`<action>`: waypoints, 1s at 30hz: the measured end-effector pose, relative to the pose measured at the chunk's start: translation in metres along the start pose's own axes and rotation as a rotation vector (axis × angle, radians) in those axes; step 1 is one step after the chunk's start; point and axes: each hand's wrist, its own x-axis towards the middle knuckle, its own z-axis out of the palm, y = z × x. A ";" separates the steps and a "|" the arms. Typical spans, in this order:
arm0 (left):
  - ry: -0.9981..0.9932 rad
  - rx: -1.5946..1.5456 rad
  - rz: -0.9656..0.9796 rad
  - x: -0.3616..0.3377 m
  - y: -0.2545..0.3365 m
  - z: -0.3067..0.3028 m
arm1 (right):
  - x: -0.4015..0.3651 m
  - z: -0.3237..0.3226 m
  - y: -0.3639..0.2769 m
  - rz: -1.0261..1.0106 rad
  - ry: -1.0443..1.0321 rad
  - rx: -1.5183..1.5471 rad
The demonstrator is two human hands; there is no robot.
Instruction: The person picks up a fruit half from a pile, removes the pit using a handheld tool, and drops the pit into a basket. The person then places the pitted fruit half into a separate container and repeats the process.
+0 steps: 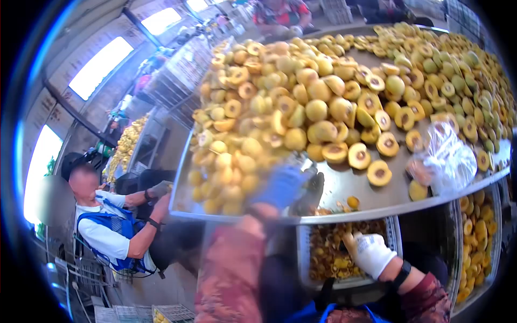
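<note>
My left hand (281,186), in a blue glove, is at the front edge of the metal table (253,216), smeared by motion. It reaches against a large heap of yellow stone fruit (316,110), many cut into halves with brown hollows. My right hand (374,254), in a white glove, is over a plastic crate (397,237) below the table edge. Its fingers are bent together, with yellow-brown colour at the tips; I cannot tell what they hold. Brown and yellow scraps (336,264) fill much of that crate.
A clear plastic bag (449,159) lies on the table at right. Another crate of fruit halves (474,242) stands at lower right. A person in a blue vest (116,220) sits at left, near a second fruit-laden table. Another person (280,16) is across the table.
</note>
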 end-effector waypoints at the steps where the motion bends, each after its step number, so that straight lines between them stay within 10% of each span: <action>1: -0.185 0.034 -0.044 0.004 -0.003 0.021 | 0.004 0.000 -0.001 0.017 0.003 -0.028; 7: -0.061 -0.369 -0.365 0.012 -0.001 0.014 | 0.003 -0.036 -0.010 -0.054 0.090 0.374; 11: 0.104 -1.593 -0.615 0.000 0.023 -0.042 | 0.009 -0.051 -0.015 -0.005 0.254 0.799; 15: 0.226 -2.058 -0.908 -0.010 0.079 -0.070 | 0.014 -0.054 -0.018 -0.054 0.405 0.843; 19: 0.237 -1.448 -0.788 -0.019 0.112 -0.059 | 0.017 -0.052 -0.023 0.010 0.362 0.776; 24: 0.443 -2.009 -0.985 -0.006 0.145 -0.072 | 0.017 -0.045 -0.025 0.040 0.356 0.727; 30: 0.537 -1.766 -0.860 -0.004 0.161 -0.063 | 0.017 -0.035 -0.027 0.071 0.357 0.662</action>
